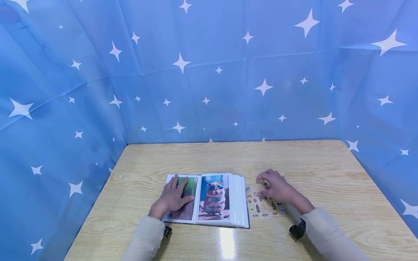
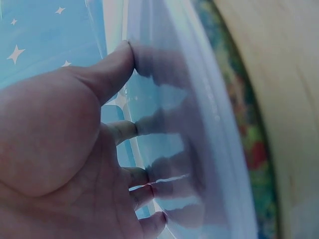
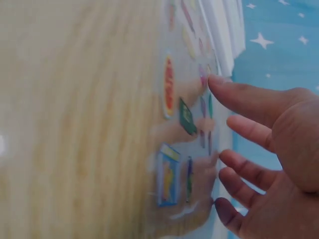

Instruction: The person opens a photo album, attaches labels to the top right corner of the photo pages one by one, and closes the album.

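A photo album (image 1: 240,199) lies open on the table, its left page showing a green and brown picture and its right page a hamster in blue sunglasses. My left hand (image 1: 174,195) rests on the left page with fingers spread; the left wrist view shows its fingertips touching the glossy sleeve (image 2: 164,144). Beside the album's right edge is a clear sticker sheet (image 1: 266,212) with rows of small food and bottle stickers. Over that sheet my right hand (image 1: 275,186) is arched, thumb apart from the fingers. In the right wrist view its fingertips (image 3: 227,157) touch or nearly touch the sheet (image 3: 199,164).
The wooden table (image 1: 140,159) extends around the album and the sheet. Behind it and on both sides hangs a blue curtain (image 1: 209,83) with white stars. A dark wrist camera (image 1: 297,230) sits at the right cuff.
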The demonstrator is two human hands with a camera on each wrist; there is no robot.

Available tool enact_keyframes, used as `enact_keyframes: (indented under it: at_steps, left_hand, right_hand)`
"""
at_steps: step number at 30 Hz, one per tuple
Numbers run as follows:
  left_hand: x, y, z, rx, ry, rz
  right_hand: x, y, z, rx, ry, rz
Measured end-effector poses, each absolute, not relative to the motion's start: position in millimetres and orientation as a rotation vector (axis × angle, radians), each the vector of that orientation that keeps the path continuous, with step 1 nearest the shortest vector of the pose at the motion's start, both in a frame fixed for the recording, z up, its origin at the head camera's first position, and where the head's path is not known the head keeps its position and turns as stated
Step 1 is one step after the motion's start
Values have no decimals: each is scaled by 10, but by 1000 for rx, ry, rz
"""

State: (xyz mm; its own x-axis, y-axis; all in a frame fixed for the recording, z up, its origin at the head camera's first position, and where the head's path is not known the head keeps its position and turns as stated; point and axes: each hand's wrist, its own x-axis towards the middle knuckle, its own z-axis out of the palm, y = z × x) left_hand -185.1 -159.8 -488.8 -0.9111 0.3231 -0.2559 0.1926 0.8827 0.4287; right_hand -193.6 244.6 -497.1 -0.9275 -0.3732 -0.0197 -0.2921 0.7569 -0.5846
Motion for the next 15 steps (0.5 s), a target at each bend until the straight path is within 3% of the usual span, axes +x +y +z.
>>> enact_keyframes:
  at_steps: [15]
  left_hand:
    - [-1860, -1598, -4902, 361, 2740, 570]
  right_hand:
    - [-1891, 2450, -5012, -455, 2741, -1052]
